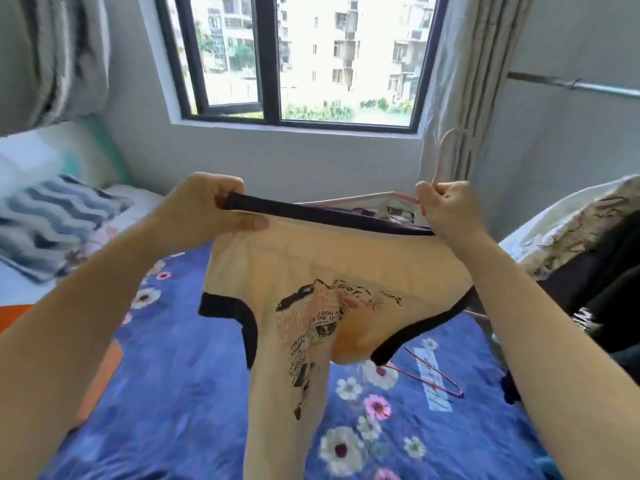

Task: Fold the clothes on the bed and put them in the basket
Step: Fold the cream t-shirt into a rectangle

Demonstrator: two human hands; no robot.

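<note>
The person holds a cream cotton T-shirt with black ribbed trim and a black-and-pink print [311,265] up in the air over the blue flowered quilt [180,375] on the bed, its body hanging down. The left hand [207,209] has fingers and thumb curled tight round one end of the black neckband. The right hand [446,209] pinches the other end and, in the same grip, the stem of a pale pink wire hanger [441,150], hook sticking up past the knuckles. Whether the hanger's shoulders are inside the T-shirt can't be told; fabric hides them.

Risks, as judged:
- The neckband is taut btw. the two hands. If the wire is inside, more pull could stretch the rib or snag it.
- The right hand has two things in one pinch. Letting the hanger go may drop the collar too, and the T-shirt lands crumpled.
- A second, darker pink wire hanger [436,375] lies on the quilt near the low sleeve. Laying the T-shirt flat there would prob. trap it underneath, giving a lumpy fold.

The white-rimmed basket [360,197] sits behind the T-shirt, mostly hidden, w/ clothes in it already.
</note>
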